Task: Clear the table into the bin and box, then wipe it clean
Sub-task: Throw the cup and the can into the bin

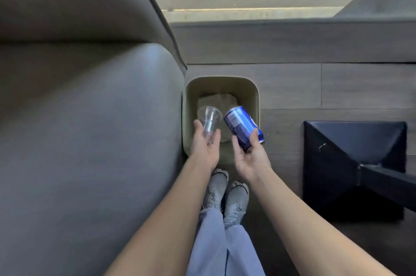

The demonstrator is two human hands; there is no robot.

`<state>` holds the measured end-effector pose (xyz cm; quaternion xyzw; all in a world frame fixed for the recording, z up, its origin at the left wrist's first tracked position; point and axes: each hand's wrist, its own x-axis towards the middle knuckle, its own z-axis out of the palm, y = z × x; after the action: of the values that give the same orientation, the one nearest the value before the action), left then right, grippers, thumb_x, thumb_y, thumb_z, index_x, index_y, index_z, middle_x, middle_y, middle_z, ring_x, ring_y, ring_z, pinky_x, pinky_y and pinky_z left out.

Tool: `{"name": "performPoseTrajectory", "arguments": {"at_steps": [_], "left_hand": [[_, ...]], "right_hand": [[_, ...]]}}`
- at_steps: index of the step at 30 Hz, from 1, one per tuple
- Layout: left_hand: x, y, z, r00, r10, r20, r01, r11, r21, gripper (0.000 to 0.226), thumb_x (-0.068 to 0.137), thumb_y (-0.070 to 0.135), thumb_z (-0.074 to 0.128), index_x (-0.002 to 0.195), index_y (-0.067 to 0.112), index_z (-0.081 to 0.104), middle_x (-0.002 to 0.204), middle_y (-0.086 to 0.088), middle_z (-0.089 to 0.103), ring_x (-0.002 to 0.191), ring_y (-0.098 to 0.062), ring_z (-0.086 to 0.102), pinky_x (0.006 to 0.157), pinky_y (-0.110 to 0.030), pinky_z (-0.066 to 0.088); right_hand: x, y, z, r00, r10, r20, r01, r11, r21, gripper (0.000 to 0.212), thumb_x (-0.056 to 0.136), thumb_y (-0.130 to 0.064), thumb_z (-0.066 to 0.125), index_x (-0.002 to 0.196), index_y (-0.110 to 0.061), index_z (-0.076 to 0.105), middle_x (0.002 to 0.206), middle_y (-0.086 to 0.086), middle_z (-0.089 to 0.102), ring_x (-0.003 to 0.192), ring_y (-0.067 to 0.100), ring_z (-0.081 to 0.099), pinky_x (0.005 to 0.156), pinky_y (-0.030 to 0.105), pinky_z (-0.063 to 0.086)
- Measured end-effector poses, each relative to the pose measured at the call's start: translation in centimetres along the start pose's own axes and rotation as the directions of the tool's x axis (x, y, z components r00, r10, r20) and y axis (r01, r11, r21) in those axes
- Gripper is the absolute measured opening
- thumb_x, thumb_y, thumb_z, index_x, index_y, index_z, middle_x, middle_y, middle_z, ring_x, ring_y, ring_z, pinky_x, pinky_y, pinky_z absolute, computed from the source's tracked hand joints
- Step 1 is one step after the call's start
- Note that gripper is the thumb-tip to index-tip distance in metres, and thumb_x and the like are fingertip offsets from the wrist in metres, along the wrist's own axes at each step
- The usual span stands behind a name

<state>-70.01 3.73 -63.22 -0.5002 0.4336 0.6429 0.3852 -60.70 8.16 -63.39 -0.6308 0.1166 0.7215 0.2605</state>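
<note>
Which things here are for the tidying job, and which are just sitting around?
For the job:
clear plastic cup, held in the left hand
blue can, held in the right hand
bin
crumpled paper inside it

Just there:
grey sofa
black stand
shoes

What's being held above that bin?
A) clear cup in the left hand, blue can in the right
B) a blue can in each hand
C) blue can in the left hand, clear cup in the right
A: the left hand holds the clear cup and the right hand the blue can, both over the bin.
</note>
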Motion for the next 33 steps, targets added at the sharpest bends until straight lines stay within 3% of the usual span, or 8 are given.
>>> {"name": "performPoseTrajectory", "arguments": {"at_steps": [5, 9, 12, 14, 16, 20, 23, 33], "left_hand": [[4.9, -0.5, 1.3, 1.000, -0.010, -0.009, 0.010, 1.000, 0.011, 0.063, 0.093, 0.041, 0.054, 0.135, -0.004, 0.043, 0.144, -0.018, 0.041, 0.136, -0.023, 0.040, 0.115, -0.036, 0.035], [6.2, 0.3, 0.5, 0.983, -0.181, -0.024, 0.182, 0.979, 0.093, 0.117, 0.053, 0.077, 0.070, 0.146, 0.018, 0.032, 0.153, -0.011, 0.032, 0.140, -0.030, 0.036, 0.115, -0.050, 0.031], [5.7, 0.6, -0.8, 0.990, -0.095, -0.102, 0.133, 0.861, 0.492, 0.115, 0.056, 0.083, 0.062, 0.149, 0.025, 0.027, 0.156, -0.001, 0.028, 0.139, -0.023, 0.037, 0.114, -0.041, 0.032], [3.9, 0.4, -1.0, 0.990, 0.137, 0.013, -0.097, 0.623, 0.776, 0.059, 0.091, 0.053, 0.050, 0.136, 0.017, 0.044, 0.136, -0.003, 0.049, 0.119, -0.016, 0.045, 0.100, -0.029, 0.034], [2.0, 0.7, -1.1, 0.940, 0.281, 0.195, -0.281, 0.309, 0.909, 0.027, 0.097, 0.026, 0.046, 0.118, 0.013, 0.057, 0.111, -0.006, 0.060, 0.103, -0.019, 0.052, 0.089, -0.027, 0.039], [-2.5, 3.0, -1.2, 0.852, 0.309, 0.423, -0.346, -0.273, 0.897, 0.032, 0.095, 0.016, 0.043, 0.124, 0.015, 0.056, 0.128, -0.007, 0.058, 0.116, -0.027, 0.055, 0.095, -0.034, 0.044], [-7.8, 4.6, -1.4, 0.809, 0.234, 0.538, -0.359, -0.528, 0.770, 0.033, 0.095, 0.015, 0.041, 0.125, 0.016, 0.053, 0.130, -0.009, 0.053, 0.117, -0.031, 0.053, 0.094, -0.041, 0.045], [-27.9, 8.8, -3.4, 0.863, 0.015, 0.505, -0.298, -0.792, 0.532, 0.032, 0.094, 0.015, 0.037, 0.122, 0.010, 0.052, 0.126, -0.016, 0.056, 0.117, -0.037, 0.053, 0.093, -0.045, 0.043]], "right_hand": [[5.5, 1.8, 1.2, 0.998, 0.011, -0.054, -0.011, 1.000, -0.002, 0.078, 0.079, -0.026, 0.074, 0.143, -0.011, 0.032, 0.140, 0.015, 0.046, 0.117, 0.025, 0.056, 0.074, 0.028, 0.057], [5.3, 1.9, 2.3, 0.993, 0.067, -0.092, -0.077, 0.991, -0.110, 0.093, 0.080, -0.030, 0.074, 0.150, -0.033, 0.012, 0.158, 0.013, 0.016, 0.138, 0.036, 0.035, 0.098, 0.040, 0.049], [3.6, 2.0, 2.0, 0.996, 0.045, -0.074, -0.070, 0.920, -0.385, 0.079, 0.088, -0.031, 0.066, 0.149, -0.037, 0.015, 0.157, 0.010, 0.023, 0.141, 0.032, 0.031, 0.107, 0.045, 0.042], [2.6, 2.0, 1.3, 0.998, -0.057, -0.011, 0.031, 0.688, -0.725, 0.060, 0.091, -0.034, 0.062, 0.144, -0.029, 0.035, 0.148, 0.006, 0.040, 0.132, 0.024, 0.043, 0.106, 0.043, 0.044], [1.3, 1.7, 1.1, 0.973, -0.186, 0.135, 0.193, 0.342, -0.920, 0.043, 0.092, -0.032, 0.059, 0.132, -0.020, 0.052, 0.130, 0.003, 0.057, 0.120, 0.019, 0.053, 0.105, 0.040, 0.045], [-3.5, 0.3, 1.9, 0.897, -0.240, 0.372, 0.324, -0.218, -0.921, 0.030, 0.092, -0.034, 0.053, 0.121, -0.025, 0.059, 0.114, -0.002, 0.066, 0.111, 0.020, 0.059, 0.092, 0.035, 0.047], [-7.9, -0.9, 2.6, 0.870, -0.192, 0.453, 0.264, -0.594, -0.760, 0.037, 0.094, -0.037, 0.050, 0.129, -0.026, 0.054, 0.125, 0.003, 0.061, 0.115, 0.026, 0.056, 0.094, 0.039, 0.044], [-28.2, -4.3, 4.2, 0.801, -0.148, 0.580, 0.237, -0.811, -0.534, 0.036, 0.091, -0.034, 0.054, 0.125, -0.020, 0.060, 0.120, 0.007, 0.065, 0.112, 0.029, 0.058, 0.100, 0.040, 0.039]]}}
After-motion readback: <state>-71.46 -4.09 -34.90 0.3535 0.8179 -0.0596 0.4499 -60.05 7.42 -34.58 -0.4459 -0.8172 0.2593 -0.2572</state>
